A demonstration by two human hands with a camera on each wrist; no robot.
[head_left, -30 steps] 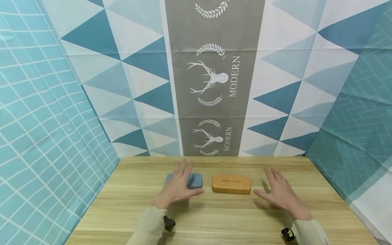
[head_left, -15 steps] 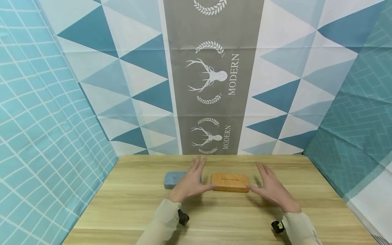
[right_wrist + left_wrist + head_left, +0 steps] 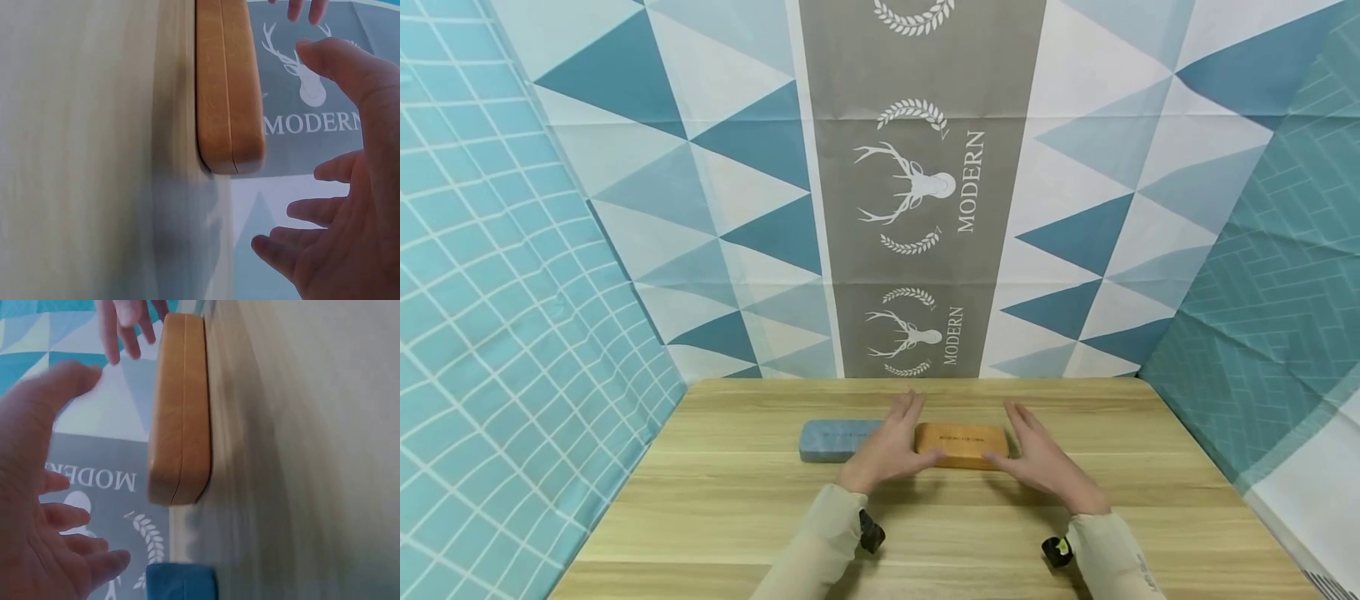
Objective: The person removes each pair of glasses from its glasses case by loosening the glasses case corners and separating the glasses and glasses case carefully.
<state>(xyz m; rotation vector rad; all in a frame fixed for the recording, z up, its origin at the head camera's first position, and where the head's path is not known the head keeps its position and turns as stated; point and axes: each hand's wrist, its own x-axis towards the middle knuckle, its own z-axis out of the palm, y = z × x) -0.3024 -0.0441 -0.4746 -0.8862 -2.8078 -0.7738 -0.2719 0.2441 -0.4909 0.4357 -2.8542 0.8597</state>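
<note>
An orange-brown glasses case with dark lettering on its lid lies closed on the wooden table. To its left lies a blue glasses case, its right part hidden behind my left hand. That hand hovers over the space between the two cases, thumb spread from straight fingers. Over the orange case's right end hovers my right hand, its fingers also spread. Both wrist views show gaps between the hands and the orange case, which has a seam along its side. Neither hand holds anything.
The wooden table reaches back to a patterned cloth wall with triangles and deer heads. A light blue checked cloth hangs at the left, and a teal cloth at the right.
My left hand has moved right, from over the blue case to the orange case's left end. My right hand has moved left to its right end. Both cases lie where they were.
</note>
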